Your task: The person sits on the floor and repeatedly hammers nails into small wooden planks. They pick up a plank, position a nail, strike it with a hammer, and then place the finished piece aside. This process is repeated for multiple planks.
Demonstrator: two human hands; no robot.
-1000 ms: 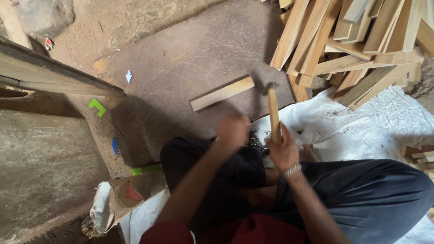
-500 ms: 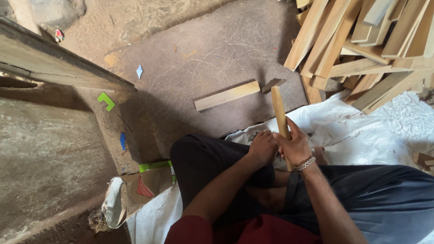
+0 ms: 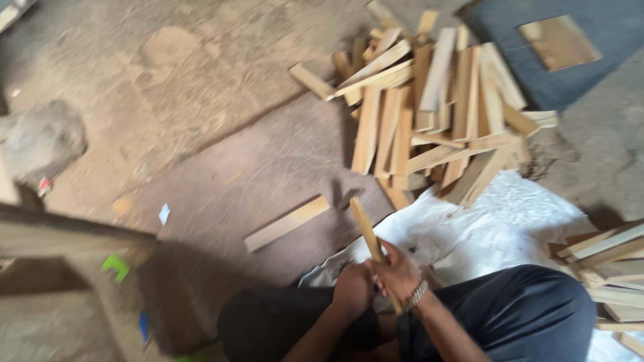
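Note:
My right hand (image 3: 397,273) is closed around a wooden handle (image 3: 367,233) that slants up and to the left; its blurred top end looks dark, like a hammer head. My left hand (image 3: 352,289) is curled into a fist right beside it, touching the right hand, and what it grips is hidden. Both hands hover over my dark trousers (image 3: 523,308). A short flat plank (image 3: 288,223) lies on the ground just left of the handle's top end.
A big loose pile of wooden slats (image 3: 429,114) lies ahead. A white sack (image 3: 483,231) is spread under my legs. More slats (image 3: 604,268) are stacked at the right edge. A grey stone (image 3: 40,141) sits at the left, and a dark board (image 3: 590,67) with a square cutout lies at the top right.
My left hand came in against my right hand at the handle. The view swung up, so the hands sit lower in the frame and the whole slat pile shows.

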